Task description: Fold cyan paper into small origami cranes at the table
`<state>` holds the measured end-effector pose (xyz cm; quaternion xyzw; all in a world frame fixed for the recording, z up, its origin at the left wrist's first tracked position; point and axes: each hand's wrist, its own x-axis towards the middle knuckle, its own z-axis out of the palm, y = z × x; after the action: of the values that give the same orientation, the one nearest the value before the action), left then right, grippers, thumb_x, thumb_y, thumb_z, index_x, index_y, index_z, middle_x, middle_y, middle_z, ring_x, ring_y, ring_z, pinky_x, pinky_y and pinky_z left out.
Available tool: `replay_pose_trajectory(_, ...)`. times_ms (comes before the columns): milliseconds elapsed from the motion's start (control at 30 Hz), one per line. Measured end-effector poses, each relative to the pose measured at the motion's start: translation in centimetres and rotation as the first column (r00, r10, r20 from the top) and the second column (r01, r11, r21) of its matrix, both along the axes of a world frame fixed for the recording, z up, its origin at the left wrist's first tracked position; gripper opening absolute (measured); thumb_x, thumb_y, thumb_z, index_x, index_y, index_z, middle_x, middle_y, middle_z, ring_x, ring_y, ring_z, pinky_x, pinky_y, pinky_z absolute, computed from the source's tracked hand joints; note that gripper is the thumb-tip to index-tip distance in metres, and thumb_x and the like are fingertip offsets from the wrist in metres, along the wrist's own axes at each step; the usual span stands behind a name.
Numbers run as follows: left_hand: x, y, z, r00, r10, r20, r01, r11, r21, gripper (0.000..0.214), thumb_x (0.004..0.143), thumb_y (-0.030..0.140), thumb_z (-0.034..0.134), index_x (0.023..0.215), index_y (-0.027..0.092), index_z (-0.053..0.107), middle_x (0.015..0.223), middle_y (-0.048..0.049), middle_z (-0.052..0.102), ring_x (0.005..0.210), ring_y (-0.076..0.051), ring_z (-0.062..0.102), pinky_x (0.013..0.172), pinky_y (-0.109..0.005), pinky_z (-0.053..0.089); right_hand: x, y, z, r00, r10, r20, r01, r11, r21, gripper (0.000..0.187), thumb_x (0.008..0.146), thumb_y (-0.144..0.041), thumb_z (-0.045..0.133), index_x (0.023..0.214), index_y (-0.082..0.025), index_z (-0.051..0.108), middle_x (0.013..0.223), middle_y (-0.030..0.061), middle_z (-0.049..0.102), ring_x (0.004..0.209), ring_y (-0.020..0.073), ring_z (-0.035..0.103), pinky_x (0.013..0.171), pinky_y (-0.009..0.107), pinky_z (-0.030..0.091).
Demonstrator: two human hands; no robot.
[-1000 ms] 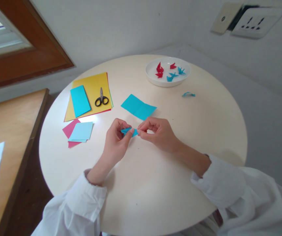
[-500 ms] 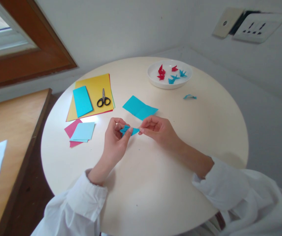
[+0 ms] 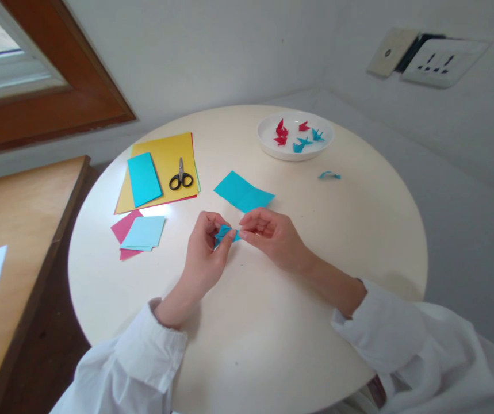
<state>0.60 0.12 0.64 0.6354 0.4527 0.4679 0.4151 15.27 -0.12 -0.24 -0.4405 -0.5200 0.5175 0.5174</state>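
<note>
Both hands meet over the middle of a round cream table. My left hand pinches one end of a small folded blue paper piece between thumb and fingers. My right hand pinches the other end with its fingertips. The piece is held just above the tabletop, mostly covered by the fingers. A flat blue paper sheet lies just beyond the hands.
A white plate with several red and blue folded paper figures sits at the back. A blue scrap lies near it. Black scissors and a blue strip rest on yellow sheets. Pale blue paper lies on pink paper. A wooden desk stands left.
The right fingers have closed in again on the blue piece after drawing slightly apart; the piece looks more compact. The view has shifted a little.
</note>
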Motion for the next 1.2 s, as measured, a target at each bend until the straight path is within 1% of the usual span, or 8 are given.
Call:
replay_pose_trajectory(167,0.01,-0.01,0.08,0.999,0.02,-0.034,-0.02,1.0,0.011,0.015,0.076,0.019,0.059,0.08,0.02,0.044,0.072,0.0022,0.05,0.063,-0.011,0.049,0.054,-0.023,0.038,-0.01,0.09,-0.05,1.0,-0.005,0.0,0.005,1.0,0.007,0.02,0.063,-0.029,0.07,0.075,-0.019,0.059,0.072,-0.0005,0.063,0.069,0.0116,0.061,0.069,0.026,0.051)
replay_pose_trajectory(433,0.06,-0.09,0.07,0.998,-0.029,-0.058,0.03,0.999,0.028,0.014,0.077,0.018,0.058,0.079,0.02,0.044,0.067,0.0035,0.047,0.058,-0.01,0.045,0.051,-0.022,0.035,-0.04,-0.18,0.12,0.997,0.003,0.071,-0.005,1.0,0.027,0.017,0.065,-0.028,0.068,0.076,-0.019,0.058,0.075,0.0011,0.066,0.072,0.0126,0.063,0.067,0.026,0.052)
replay_pose_trajectory(500,0.0,-0.06,0.05,0.998,-0.037,-0.05,0.038,0.999,0.032,0.013,0.078,0.02,0.058,0.08,0.02,0.045,0.07,0.0026,0.048,0.062,-0.011,0.048,0.055,-0.023,0.039,0.0,-0.17,0.09,0.998,0.0,0.066,-0.002,0.999,0.039,0.017,0.065,-0.028,0.069,0.074,-0.019,0.058,0.075,0.0007,0.066,0.071,0.0123,0.063,0.067,0.026,0.052)
replay_pose_trajectory(567,-0.17,0.01,0.02,0.998,-0.04,-0.044,0.042,0.998,0.05,0.013,0.078,0.021,0.058,0.084,0.02,0.047,0.079,-0.0006,0.053,0.074,-0.013,0.053,0.066,-0.026,0.043,0.1,-0.09,0.03,0.998,-0.013,0.06,0.01,0.998,0.055,0.018,0.065,-0.029,0.069,0.073,-0.019,0.057,0.074,0.0006,0.065,0.07,0.0121,0.062,0.067,0.026,0.052)
replay_pose_trajectory(667,-0.5,0.11,0.08,0.993,0.026,-0.111,-0.012,0.992,0.124,0.014,0.077,0.022,0.06,0.087,0.02,0.051,0.087,-0.0037,0.056,0.084,-0.016,0.054,0.077,-0.03,0.044,0.31,0.11,-0.08,0.996,-0.054,0.073,0.049,0.997,0.067,0.02,0.065,-0.032,0.069,0.073,-0.019,0.057,0.073,0.0008,0.065,0.069,0.0125,0.062,0.067,0.027,0.052)
replay_pose_trajectory(767,-0.64,0.07,0.25,0.969,0.101,-0.226,-0.059,0.981,0.182,0.009,0.075,0.022,0.06,0.083,0.02,0.055,0.07,0.0002,0.053,0.066,-0.014,0.049,0.064,-0.027,0.042,0.49,0.26,-0.24,0.991,-0.083,0.104,0.075,0.994,0.078,0.023,0.064,-0.035,0.07,0.074,-0.019,0.057,0.073,0.0011,0.065,0.069,0.0133,0.062,0.066,0.027,0.052)
replay_pose_trajectory(900,-0.47,-0.05,0.26,0.972,0.072,-0.222,-0.045,0.991,0.125,0.002,0.075,0.021,0.059,0.076,0.02,0.057,0.062,0.0015,0.055,0.058,-0.012,0.049,0.055,-0.024,0.04,0.51,0.3,-0.57,0.979,-0.115,0.171,0.095,0.988,0.122,0.018,0.066,-0.03,0.067,0.077,-0.019,0.058,0.074,0.0016,0.066,0.069,0.0138,0.061,0.065,0.027,0.05)
replay_pose_trajectory(1200,-0.1,0.04,0.01,0.99,0.059,-0.125,-0.055,0.998,0.036,0.004,0.073,0.021,0.061,0.07,0.018,0.06,0.066,-0.0017,0.066,0.063,-0.014,0.06,0.061,-0.025,0.047,0.21,-0.05,-0.22,0.9,-0.25,0.356,0.14,0.941,0.308,0.006,0.072,-0.018,0.06,0.078,-0.02,0.059,0.078,0.0004,0.067,0.071,0.0137,0.06,0.067,0.027,0.047)
